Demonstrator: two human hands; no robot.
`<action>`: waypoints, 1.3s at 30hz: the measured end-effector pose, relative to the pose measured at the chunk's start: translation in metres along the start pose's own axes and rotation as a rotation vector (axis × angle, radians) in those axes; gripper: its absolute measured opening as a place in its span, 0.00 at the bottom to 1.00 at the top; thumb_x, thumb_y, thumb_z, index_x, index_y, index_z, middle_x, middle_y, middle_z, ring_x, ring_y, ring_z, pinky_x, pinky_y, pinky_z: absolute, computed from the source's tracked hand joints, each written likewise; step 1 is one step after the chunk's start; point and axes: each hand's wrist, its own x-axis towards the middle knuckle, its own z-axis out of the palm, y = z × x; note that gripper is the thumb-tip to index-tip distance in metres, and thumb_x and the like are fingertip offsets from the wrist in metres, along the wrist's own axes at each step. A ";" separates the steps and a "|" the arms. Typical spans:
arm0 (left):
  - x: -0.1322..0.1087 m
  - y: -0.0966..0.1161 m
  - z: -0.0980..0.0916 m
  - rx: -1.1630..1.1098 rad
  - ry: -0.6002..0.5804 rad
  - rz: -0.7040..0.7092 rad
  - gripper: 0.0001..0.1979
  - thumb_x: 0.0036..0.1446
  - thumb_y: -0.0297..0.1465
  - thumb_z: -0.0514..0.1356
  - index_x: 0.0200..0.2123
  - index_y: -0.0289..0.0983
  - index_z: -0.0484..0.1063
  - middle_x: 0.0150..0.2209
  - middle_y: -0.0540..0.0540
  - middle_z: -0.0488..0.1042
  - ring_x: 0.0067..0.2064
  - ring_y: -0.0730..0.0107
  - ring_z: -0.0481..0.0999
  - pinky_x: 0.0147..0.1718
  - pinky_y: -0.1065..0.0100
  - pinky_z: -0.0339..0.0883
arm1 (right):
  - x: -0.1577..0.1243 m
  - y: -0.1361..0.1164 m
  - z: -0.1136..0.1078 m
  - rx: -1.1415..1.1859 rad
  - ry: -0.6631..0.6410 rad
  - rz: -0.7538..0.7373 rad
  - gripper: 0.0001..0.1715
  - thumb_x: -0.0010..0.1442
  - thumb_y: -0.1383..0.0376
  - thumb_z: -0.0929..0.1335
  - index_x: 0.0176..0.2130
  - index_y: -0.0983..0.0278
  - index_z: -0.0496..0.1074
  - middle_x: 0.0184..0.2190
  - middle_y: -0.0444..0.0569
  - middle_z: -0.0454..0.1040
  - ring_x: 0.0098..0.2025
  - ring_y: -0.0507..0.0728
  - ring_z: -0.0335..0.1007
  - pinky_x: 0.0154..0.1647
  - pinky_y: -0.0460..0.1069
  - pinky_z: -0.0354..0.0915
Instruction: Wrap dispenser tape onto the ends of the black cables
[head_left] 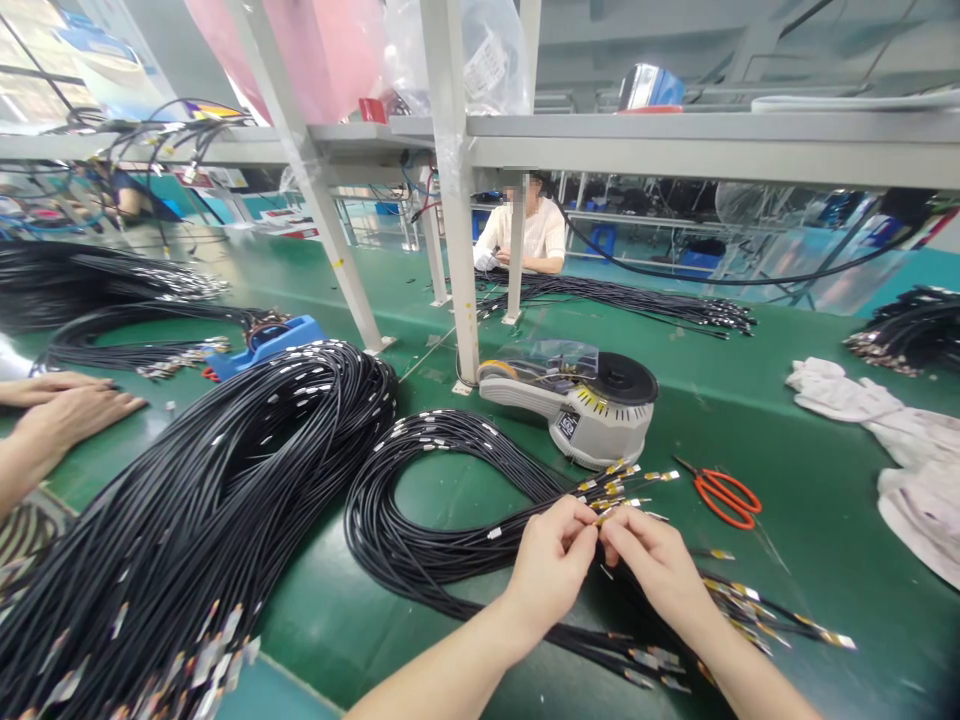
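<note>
My left hand (553,560) and my right hand (654,562) meet fingertip to fingertip over a coil of black cables (409,545). Both pinch one cable end, which shows a bit of yellow between the fingers; most of it is hidden. Just beyond my fingers, several cable ends with yellow and silver tips (619,485) fan out. More tipped ends (750,600) lie to the right of my right wrist, partly covered by it. Orange-handled scissors (727,498) rest on the green table (810,500) past my right hand.
A grey tape dispenser (604,425) stands behind the coil. A large cable bundle (247,480) fills the left, with a blue tape holder (277,345) behind it. White gloves (847,395) lie right. Another person's hands (67,420) rest far left; a person (525,235) sits opposite, beyond shelf posts (457,250).
</note>
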 end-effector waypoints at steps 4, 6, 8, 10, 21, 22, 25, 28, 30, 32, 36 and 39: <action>0.000 0.000 0.001 -0.033 0.013 -0.007 0.03 0.53 0.27 0.51 0.29 0.35 0.64 0.18 0.55 0.61 0.19 0.79 0.57 0.18 0.75 0.49 | -0.001 0.000 0.000 0.009 -0.005 -0.005 0.18 0.59 0.59 0.59 0.21 0.63 0.61 0.17 0.42 0.62 0.22 0.51 0.58 0.25 0.46 0.56; 0.000 0.001 0.002 -0.042 0.019 -0.008 0.03 0.53 0.27 0.51 0.28 0.35 0.64 0.18 0.55 0.60 0.19 0.80 0.57 0.18 0.75 0.49 | -0.001 -0.001 0.000 0.013 -0.010 -0.011 0.18 0.60 0.59 0.59 0.21 0.63 0.61 0.18 0.41 0.61 0.22 0.51 0.58 0.25 0.46 0.56; -0.001 0.001 0.002 -0.053 0.013 -0.005 0.03 0.53 0.26 0.51 0.28 0.35 0.64 0.18 0.55 0.61 0.19 0.80 0.57 0.18 0.75 0.49 | -0.001 -0.002 0.000 0.010 -0.013 -0.012 0.18 0.59 0.59 0.59 0.21 0.63 0.61 0.17 0.41 0.61 0.22 0.51 0.57 0.25 0.46 0.56; -0.001 0.001 0.002 -0.056 0.004 0.000 0.04 0.53 0.27 0.51 0.29 0.35 0.64 0.19 0.54 0.62 0.19 0.80 0.57 0.18 0.75 0.50 | -0.001 -0.002 0.001 0.004 -0.010 -0.010 0.19 0.59 0.59 0.59 0.20 0.63 0.60 0.17 0.41 0.61 0.22 0.51 0.57 0.25 0.46 0.56; -0.001 0.000 0.002 -0.026 0.003 0.010 0.04 0.54 0.28 0.51 0.29 0.35 0.64 0.17 0.56 0.59 0.19 0.80 0.56 0.18 0.75 0.48 | 0.001 0.002 0.001 -0.020 0.020 -0.036 0.19 0.59 0.59 0.59 0.19 0.63 0.60 0.17 0.41 0.61 0.21 0.51 0.57 0.24 0.46 0.56; -0.001 0.000 0.003 -0.026 0.008 0.012 0.04 0.54 0.28 0.51 0.29 0.35 0.64 0.18 0.56 0.59 0.19 0.80 0.56 0.19 0.75 0.49 | 0.001 0.002 0.001 -0.023 0.023 -0.036 0.19 0.59 0.59 0.59 0.19 0.63 0.60 0.17 0.41 0.61 0.21 0.51 0.57 0.24 0.46 0.56; -0.002 0.000 0.004 -0.015 0.027 0.018 0.05 0.54 0.28 0.51 0.30 0.35 0.64 0.17 0.55 0.60 0.19 0.79 0.56 0.19 0.75 0.49 | 0.001 0.001 0.001 -0.023 0.026 -0.034 0.19 0.59 0.59 0.59 0.19 0.63 0.60 0.16 0.41 0.61 0.21 0.51 0.57 0.24 0.46 0.56; -0.002 0.001 0.004 -0.008 0.032 0.017 0.05 0.54 0.28 0.51 0.29 0.35 0.65 0.18 0.55 0.60 0.19 0.79 0.56 0.19 0.75 0.49 | 0.001 0.000 0.001 -0.020 0.021 -0.030 0.20 0.59 0.59 0.59 0.19 0.62 0.60 0.17 0.41 0.62 0.21 0.51 0.58 0.24 0.46 0.56; -0.002 0.002 0.004 -0.016 0.019 0.002 0.05 0.54 0.29 0.51 0.29 0.36 0.64 0.17 0.56 0.59 0.19 0.79 0.56 0.18 0.75 0.49 | 0.001 -0.001 0.001 -0.025 0.021 -0.029 0.20 0.59 0.59 0.59 0.19 0.62 0.60 0.16 0.41 0.62 0.21 0.51 0.57 0.24 0.46 0.56; -0.002 0.004 0.002 -0.053 -0.024 -0.020 0.04 0.54 0.30 0.51 0.30 0.36 0.63 0.17 0.56 0.60 0.19 0.79 0.57 0.19 0.75 0.50 | 0.001 -0.002 0.001 -0.030 0.025 -0.036 0.20 0.59 0.58 0.59 0.19 0.62 0.60 0.16 0.41 0.61 0.21 0.51 0.57 0.24 0.46 0.56; -0.001 0.008 -0.001 -0.097 -0.063 0.002 0.07 0.53 0.33 0.55 0.26 0.37 0.61 0.21 0.54 0.62 0.23 0.78 0.60 0.22 0.75 0.54 | 0.002 -0.001 -0.001 -0.025 -0.018 -0.061 0.20 0.59 0.58 0.60 0.20 0.62 0.60 0.16 0.41 0.61 0.20 0.51 0.57 0.24 0.46 0.56; 0.000 0.008 -0.002 -0.140 -0.018 -0.037 0.12 0.55 0.35 0.53 0.23 0.37 0.58 0.18 0.56 0.55 0.20 0.80 0.54 0.19 0.76 0.50 | 0.002 -0.002 -0.003 -0.018 -0.101 -0.070 0.20 0.60 0.58 0.60 0.20 0.63 0.61 0.17 0.41 0.63 0.21 0.50 0.58 0.25 0.46 0.57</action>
